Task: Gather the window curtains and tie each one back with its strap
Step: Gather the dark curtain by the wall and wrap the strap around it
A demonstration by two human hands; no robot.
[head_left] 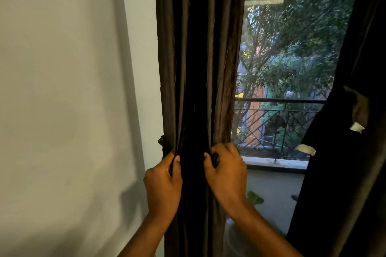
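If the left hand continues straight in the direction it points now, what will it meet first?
Probably the small dark strap or tieback piece at the curtain edge, just above the left hand fingertips; beyond lies the wall. Depth is unclear.

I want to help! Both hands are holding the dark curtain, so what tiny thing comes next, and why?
Probably squeeze the dark brown pleated curtain tighter: the left hand and right hand grip its two edges apart, with no strap around it yet.

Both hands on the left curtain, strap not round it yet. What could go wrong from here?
1. The left hand and right hand pinch only the edges of the left curtain; middle folds may spill out.
2. The strap sits half hidden behind the curtain edge; reaching for it means freeing one hand.
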